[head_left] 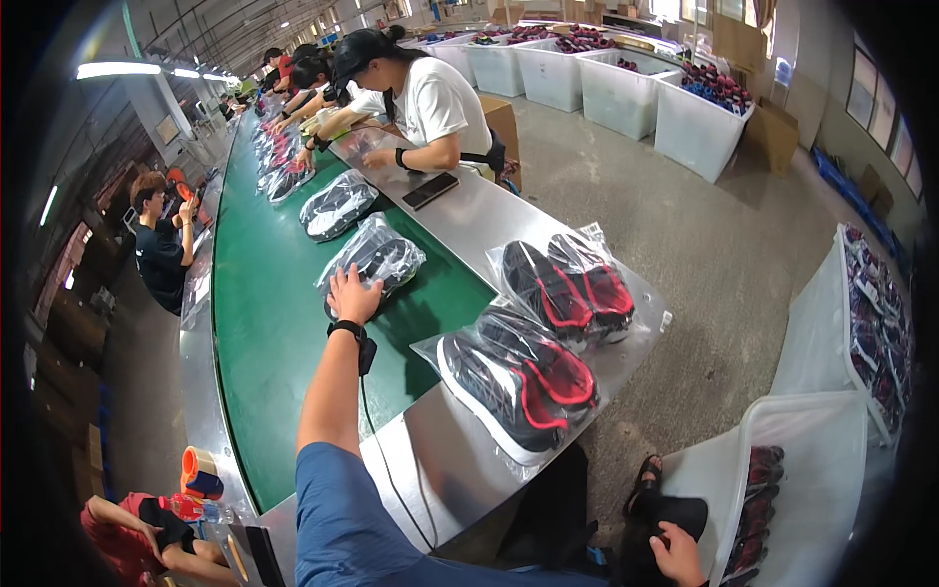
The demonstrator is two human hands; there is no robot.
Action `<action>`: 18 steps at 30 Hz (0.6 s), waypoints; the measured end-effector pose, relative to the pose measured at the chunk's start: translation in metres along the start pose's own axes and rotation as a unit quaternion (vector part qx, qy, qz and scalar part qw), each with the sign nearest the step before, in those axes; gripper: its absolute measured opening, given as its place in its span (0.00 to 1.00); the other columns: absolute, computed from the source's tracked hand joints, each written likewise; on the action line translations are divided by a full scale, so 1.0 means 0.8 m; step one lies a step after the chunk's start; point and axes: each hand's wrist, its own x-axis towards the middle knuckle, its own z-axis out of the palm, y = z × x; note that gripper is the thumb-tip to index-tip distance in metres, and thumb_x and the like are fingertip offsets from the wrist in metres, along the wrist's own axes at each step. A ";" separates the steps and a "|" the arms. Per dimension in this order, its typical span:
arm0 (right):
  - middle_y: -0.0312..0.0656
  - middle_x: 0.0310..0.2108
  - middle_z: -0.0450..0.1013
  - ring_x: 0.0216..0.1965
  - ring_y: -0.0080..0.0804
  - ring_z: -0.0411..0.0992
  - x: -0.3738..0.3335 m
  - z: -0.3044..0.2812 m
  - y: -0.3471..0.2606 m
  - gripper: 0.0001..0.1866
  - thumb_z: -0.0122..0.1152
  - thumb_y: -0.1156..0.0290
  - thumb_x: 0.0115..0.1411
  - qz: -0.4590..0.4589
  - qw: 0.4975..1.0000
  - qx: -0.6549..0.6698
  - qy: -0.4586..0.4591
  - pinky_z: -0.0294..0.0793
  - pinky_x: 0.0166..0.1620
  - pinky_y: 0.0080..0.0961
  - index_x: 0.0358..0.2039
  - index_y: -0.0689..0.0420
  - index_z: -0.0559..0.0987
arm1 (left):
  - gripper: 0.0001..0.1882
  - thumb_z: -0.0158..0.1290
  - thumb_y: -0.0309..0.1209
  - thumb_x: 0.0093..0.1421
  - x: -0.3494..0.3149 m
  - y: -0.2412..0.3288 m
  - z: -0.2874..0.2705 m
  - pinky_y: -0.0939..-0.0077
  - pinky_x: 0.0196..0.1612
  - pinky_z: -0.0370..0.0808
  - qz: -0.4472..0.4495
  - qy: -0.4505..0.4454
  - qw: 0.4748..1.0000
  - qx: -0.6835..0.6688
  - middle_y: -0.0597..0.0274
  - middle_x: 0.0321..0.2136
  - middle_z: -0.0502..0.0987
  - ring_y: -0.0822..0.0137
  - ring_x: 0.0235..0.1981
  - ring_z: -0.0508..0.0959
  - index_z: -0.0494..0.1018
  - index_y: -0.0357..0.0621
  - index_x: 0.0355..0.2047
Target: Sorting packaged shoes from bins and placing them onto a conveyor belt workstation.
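Note:
My left hand [352, 294] reaches over the green belt, fingers spread on the near end of a clear-bagged pair of dark shoes [386, 256]. A black band with a small device and a cable circles that wrist. My right hand [677, 555] hangs low at the right beside my dark-trousered leg, holding nothing visible, its fingers loosely apart. Two bagged pairs of black-and-red shoes, the nearer pair [518, 377] and the farther pair [570, 284], lie on the metal table end [440, 465]. Farther up the belt rests another bagged pair [337, 204].
A co-worker in a white shirt [435, 103] leans over the belt, near a phone [430, 191]. White bins [699, 127] of shoes line the back; another bin [797, 426] stands at right. Tape rolls [201, 473] sit at the belt's left edge.

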 end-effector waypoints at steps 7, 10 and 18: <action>0.57 0.43 0.79 0.46 0.54 0.77 0.022 0.013 -0.016 0.21 0.59 0.61 0.68 -0.023 1.000 -0.012 -0.004 0.75 0.51 0.40 0.55 0.63 0.77 | 0.44 0.62 0.53 0.56 -0.064 0.022 0.011 0.35 0.69 0.52 0.079 0.055 0.995 0.026 0.46 0.68 0.60 0.43 0.72 0.54 0.62 0.44 0.67; 0.57 0.42 0.79 0.45 0.54 0.78 0.032 0.025 -0.019 0.21 0.60 0.61 0.68 -0.037 0.999 -0.006 -0.014 0.75 0.50 0.41 0.54 0.62 0.78 | 0.41 0.58 0.52 0.61 -0.129 0.007 0.013 0.43 0.71 0.51 0.194 0.118 0.974 0.008 0.41 0.67 0.59 0.38 0.71 0.53 0.62 0.41 0.68; 0.52 0.37 0.79 0.37 0.48 0.79 0.032 0.037 -0.007 0.23 0.65 0.62 0.59 -0.006 0.999 -0.002 -0.051 0.78 0.43 0.37 0.51 0.63 0.78 | 0.48 0.42 0.63 0.69 -0.243 -0.102 0.013 0.56 0.74 0.50 -0.077 -0.139 0.834 -0.528 0.38 0.70 0.55 0.47 0.73 0.54 0.50 0.34 0.73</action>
